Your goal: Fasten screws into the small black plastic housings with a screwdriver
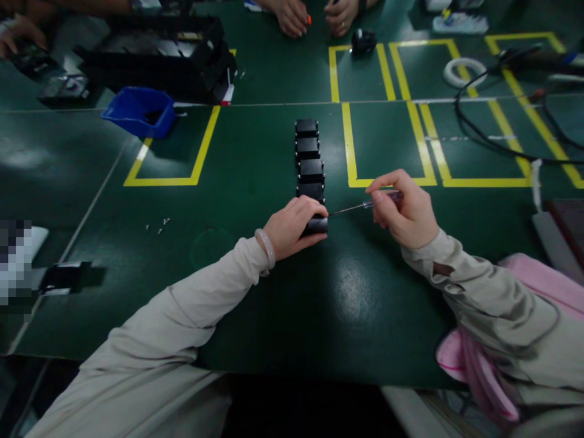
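My left hand (292, 228) grips a black block (317, 225) at the near end of a row, its fingers over the top and its thumb along the near side. Beyond it, several similar black blocks (311, 169) with small shiny screws at their sides form a line running away from me. A screwdriver (385, 199) with a clear purplish handle is pinched in my right hand (404, 210). Its thin shaft points left, and the tip is at the right side of the held block. Whether the tip touches a screw is too small to tell.
Small screws (160, 227) lie on the green table (274, 316) at the left. A blue bin (137, 112) stands near black trays (150, 61). Another person's hands (292, 17) are across the table. A white ring (465, 73) and black cables (479, 129) lie at right.
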The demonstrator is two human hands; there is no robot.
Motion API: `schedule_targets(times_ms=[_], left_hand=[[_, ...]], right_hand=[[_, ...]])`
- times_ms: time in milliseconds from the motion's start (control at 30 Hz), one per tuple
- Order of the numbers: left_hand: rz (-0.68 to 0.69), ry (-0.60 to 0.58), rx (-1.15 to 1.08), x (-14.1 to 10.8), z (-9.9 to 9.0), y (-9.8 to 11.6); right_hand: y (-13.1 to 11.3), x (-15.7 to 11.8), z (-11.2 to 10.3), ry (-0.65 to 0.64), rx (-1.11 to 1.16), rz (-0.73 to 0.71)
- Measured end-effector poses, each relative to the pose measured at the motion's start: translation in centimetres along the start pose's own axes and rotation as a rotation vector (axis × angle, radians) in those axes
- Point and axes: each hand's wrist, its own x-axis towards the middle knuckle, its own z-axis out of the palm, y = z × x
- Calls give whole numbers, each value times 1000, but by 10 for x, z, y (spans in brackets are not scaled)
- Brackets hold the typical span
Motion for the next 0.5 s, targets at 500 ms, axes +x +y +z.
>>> schedule_targets(times_ms=[500], left_hand=[[-24, -5, 1, 0, 1, -1]], right_hand=[[2, -2, 1, -6, 18, 7]])
